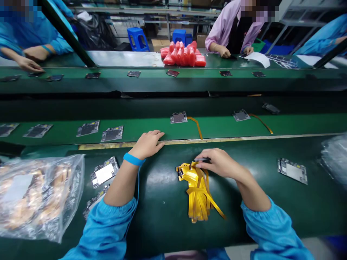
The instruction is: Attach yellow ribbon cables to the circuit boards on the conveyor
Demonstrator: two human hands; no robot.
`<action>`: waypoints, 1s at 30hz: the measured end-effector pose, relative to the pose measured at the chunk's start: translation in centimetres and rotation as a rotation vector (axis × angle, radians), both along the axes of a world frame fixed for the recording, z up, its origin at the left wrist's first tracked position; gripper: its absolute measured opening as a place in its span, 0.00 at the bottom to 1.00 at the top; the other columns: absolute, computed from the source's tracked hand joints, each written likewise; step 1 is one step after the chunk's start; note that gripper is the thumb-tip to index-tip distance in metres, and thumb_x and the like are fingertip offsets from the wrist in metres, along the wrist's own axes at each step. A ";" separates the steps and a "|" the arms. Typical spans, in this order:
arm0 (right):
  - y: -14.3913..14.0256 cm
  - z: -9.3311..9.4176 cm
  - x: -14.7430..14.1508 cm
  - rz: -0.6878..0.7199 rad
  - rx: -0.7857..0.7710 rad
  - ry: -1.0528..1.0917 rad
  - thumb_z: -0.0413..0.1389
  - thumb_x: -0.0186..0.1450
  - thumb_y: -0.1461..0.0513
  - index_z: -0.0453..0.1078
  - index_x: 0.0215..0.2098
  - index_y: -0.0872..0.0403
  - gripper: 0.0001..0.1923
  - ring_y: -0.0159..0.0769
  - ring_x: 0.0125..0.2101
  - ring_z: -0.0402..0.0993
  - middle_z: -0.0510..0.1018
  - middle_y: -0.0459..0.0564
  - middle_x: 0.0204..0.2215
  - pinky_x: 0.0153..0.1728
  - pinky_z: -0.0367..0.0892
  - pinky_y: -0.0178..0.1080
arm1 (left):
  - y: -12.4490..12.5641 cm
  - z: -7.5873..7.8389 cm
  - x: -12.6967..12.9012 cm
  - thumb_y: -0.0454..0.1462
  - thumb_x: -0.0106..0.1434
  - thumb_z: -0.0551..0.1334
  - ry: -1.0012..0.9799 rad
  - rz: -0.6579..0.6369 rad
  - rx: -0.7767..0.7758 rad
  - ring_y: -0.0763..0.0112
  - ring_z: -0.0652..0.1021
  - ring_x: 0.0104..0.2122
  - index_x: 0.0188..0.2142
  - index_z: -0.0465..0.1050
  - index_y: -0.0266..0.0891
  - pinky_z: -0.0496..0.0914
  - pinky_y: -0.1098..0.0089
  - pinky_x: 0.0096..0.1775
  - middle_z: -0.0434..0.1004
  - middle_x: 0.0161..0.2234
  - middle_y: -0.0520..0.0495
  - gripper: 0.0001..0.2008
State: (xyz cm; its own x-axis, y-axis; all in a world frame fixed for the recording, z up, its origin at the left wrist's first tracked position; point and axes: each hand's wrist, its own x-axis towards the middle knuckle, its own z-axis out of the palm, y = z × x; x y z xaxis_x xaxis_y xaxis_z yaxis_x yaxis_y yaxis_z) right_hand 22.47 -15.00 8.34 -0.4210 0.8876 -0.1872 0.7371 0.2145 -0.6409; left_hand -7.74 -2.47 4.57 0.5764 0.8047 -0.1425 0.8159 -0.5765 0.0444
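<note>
My left hand (149, 143), with a blue wrist strap (133, 159), rests at the near edge of the green belt (151, 124). Its fingers are stretched out and hold nothing visible. My right hand (221, 163) is closed on a thin dark stick-like tool (204, 159), whose exact kind I cannot make out. It hovers at the top of a pile of yellow-gold flex cables (199, 202) on the dark green table. On the belt beyond lies a circuit board (178, 117) with one such cable trailing from it.
More circuit boards (112, 134) lie along the belt. Beside my left forearm are boards with silver shields (105, 172) and a clear plastic bag (40, 198). At the right sits another board (292, 170). Across the line, people work near a red plastic-wrapped heap (184, 54).
</note>
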 end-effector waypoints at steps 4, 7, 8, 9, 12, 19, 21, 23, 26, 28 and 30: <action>0.1 -0.3 0.1 -0.099 0.050 -0.144 0.62 0.70 0.60 0.82 0.41 0.47 0.05 0.42 0.41 0.82 0.87 0.48 0.40 0.36 0.64 0.37 | 0.0 0.1 -0.1 0.42 0.73 0.55 -0.020 -0.011 -0.003 0.47 0.76 0.61 0.65 0.70 0.36 0.73 0.51 0.58 0.74 0.63 0.34 0.25; 0.1 0.1 0.2 -0.081 -0.004 -0.203 0.60 0.71 0.60 0.82 0.37 0.48 0.07 0.41 0.39 0.82 0.87 0.46 0.37 0.33 0.60 0.37 | 0.1 0.2 -0.1 0.43 0.73 0.55 -0.024 -0.005 -0.021 0.44 0.76 0.61 0.65 0.71 0.35 0.73 0.49 0.58 0.73 0.64 0.33 0.26; 0.1 0.1 0.1 -0.078 -0.023 -0.216 0.61 0.71 0.59 0.82 0.38 0.47 0.07 0.41 0.39 0.82 0.87 0.46 0.37 0.32 0.59 0.36 | 0.1 0.2 -0.1 0.43 0.73 0.55 -0.018 0.002 -0.029 0.44 0.75 0.61 0.65 0.70 0.34 0.72 0.49 0.59 0.73 0.64 0.33 0.26; 0.1 0.1 0.0 -0.078 -0.040 -0.227 0.62 0.71 0.58 0.82 0.39 0.47 0.06 0.41 0.39 0.82 0.87 0.47 0.38 0.32 0.58 0.36 | 0.1 0.2 -0.1 0.43 0.73 0.55 -0.010 0.009 -0.036 0.45 0.75 0.62 0.66 0.70 0.34 0.72 0.49 0.60 0.72 0.65 0.33 0.26; 0.3 -0.4 -0.5 -0.081 -0.075 -0.253 0.66 0.67 0.52 0.81 0.39 0.48 0.09 0.43 0.39 0.82 0.86 0.47 0.38 0.30 0.55 0.37 | 0.2 0.3 -0.1 0.43 0.73 0.55 0.005 0.025 -0.052 0.46 0.74 0.62 0.66 0.69 0.34 0.71 0.50 0.61 0.72 0.65 0.34 0.27; 0.7 -2.1 -1.0 -0.058 -0.083 -0.159 0.65 0.65 0.59 0.77 0.34 0.49 0.04 0.39 0.36 0.80 0.85 0.45 0.34 0.30 0.54 0.36 | 0.0 0.2 -0.2 0.42 0.72 0.56 -0.038 0.043 -0.065 0.49 0.74 0.63 0.65 0.70 0.35 0.70 0.52 0.62 0.72 0.65 0.35 0.26; 0.7 -2.0 -0.8 -0.053 -0.081 -0.105 0.64 0.66 0.59 0.76 0.33 0.50 0.05 0.37 0.33 0.78 0.84 0.45 0.32 0.30 0.54 0.36 | 0.1 0.1 -0.6 0.43 0.72 0.56 -0.067 0.050 -0.060 0.50 0.74 0.63 0.65 0.70 0.36 0.70 0.53 0.62 0.72 0.65 0.36 0.25; 0.7 -1.9 -0.5 -0.064 -0.076 -0.051 0.63 0.67 0.59 0.75 0.32 0.51 0.06 0.36 0.31 0.75 0.83 0.45 0.31 0.30 0.54 0.36 | 0.6 0.3 -1.2 0.43 0.72 0.56 -0.075 0.064 -0.051 0.51 0.74 0.63 0.65 0.70 0.36 0.70 0.53 0.63 0.72 0.65 0.36 0.26; 0.8 -1.9 -0.1 -0.095 -0.059 0.044 0.62 0.67 0.58 0.74 0.31 0.52 0.08 0.35 0.30 0.72 0.80 0.45 0.29 0.31 0.55 0.35 | 2.0 0.9 -3.2 0.41 0.71 0.56 -0.018 0.100 -0.037 0.50 0.73 0.65 0.66 0.70 0.35 0.69 0.54 0.64 0.71 0.66 0.35 0.27; 0.9 -2.1 0.1 -0.110 -0.032 0.135 0.61 0.67 0.58 0.73 0.31 0.52 0.08 0.34 0.29 0.70 0.78 0.45 0.28 0.31 0.56 0.35 | 3.2 1.4 -5.0 0.38 0.68 0.57 0.077 0.133 -0.034 0.48 0.72 0.65 0.66 0.69 0.35 0.68 0.53 0.64 0.70 0.67 0.35 0.28; 1.0 -2.3 0.1 -0.133 0.011 0.246 0.60 0.67 0.57 0.71 0.30 0.53 0.10 0.34 0.28 0.68 0.75 0.45 0.27 0.31 0.57 0.35 | 4.5 2.0 -7.1 0.36 0.64 0.59 0.203 0.162 -0.045 0.45 0.71 0.66 0.68 0.67 0.37 0.70 0.51 0.62 0.68 0.68 0.35 0.32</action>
